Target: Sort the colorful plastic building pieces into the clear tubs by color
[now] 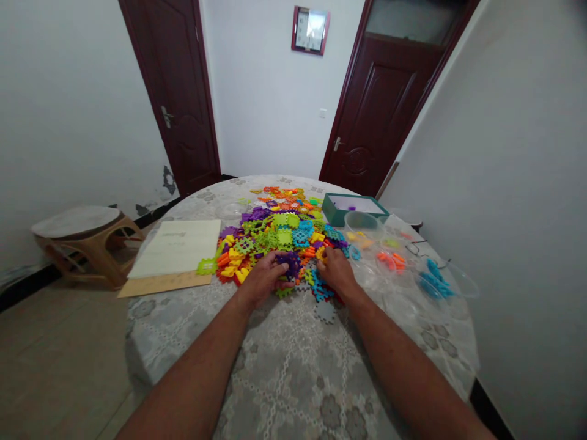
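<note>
Left hand has its thumb and fingers around a dark purple piece, held by the rim, maybe so its face can be seen. Right hand is curled at the pile, by a small yellow-orange piece; I can't tell if it grips it. A gray notched piece lies flat at the pile's near side. Bare cloth on the tabletop between the arms leaves lots of room to pull things close. The pile of plastic building pieces sits in the middle, likely so both hands can reach. On the left, a big pale pad lies over a brown sheet whose corner pokes past the edge. On the right, clear tubs hold orange pieces and blue pieces, perhaps to keep colors apart, so space is tight there. Farther back, a green box stands beside the pile.
</note>
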The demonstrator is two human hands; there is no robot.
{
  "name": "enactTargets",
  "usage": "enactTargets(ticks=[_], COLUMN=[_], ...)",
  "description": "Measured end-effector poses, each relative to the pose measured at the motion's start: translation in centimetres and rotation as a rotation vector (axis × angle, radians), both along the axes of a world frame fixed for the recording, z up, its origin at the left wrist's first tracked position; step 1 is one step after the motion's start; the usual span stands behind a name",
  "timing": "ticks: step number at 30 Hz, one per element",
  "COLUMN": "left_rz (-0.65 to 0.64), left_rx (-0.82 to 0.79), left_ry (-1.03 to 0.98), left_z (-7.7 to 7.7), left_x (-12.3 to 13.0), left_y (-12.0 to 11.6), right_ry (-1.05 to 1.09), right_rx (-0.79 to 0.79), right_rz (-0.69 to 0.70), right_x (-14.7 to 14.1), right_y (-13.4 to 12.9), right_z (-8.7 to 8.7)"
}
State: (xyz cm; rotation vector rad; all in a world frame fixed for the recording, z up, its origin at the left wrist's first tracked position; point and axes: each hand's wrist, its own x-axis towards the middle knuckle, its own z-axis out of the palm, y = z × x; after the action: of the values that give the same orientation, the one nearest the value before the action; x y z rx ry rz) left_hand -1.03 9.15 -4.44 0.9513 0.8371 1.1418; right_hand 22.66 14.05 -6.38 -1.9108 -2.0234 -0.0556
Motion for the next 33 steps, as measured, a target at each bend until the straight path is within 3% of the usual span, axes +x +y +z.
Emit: enactTargets(ticks=[20,28,33], left_rz=[0.013,0.016,0.008], left_rx=[-0.016,-0.027,-0.045], left_ry=[0.018,0.051,0.089], left_z=[0.7,0.5,0.0], left_x=[0.1,0.0,-0.3], left_y=[-0.3,0.0,0.5], right_ry=[0.166,0.168,0.214], right_rx=[0.227,0.228,0.330], right_rz=[0.227,0.181,0.201], right_x=[1.2,1.0,0.5], right_y=[0.1,0.5,0.6], right_z=[-2.0,-2.5,-2.3])
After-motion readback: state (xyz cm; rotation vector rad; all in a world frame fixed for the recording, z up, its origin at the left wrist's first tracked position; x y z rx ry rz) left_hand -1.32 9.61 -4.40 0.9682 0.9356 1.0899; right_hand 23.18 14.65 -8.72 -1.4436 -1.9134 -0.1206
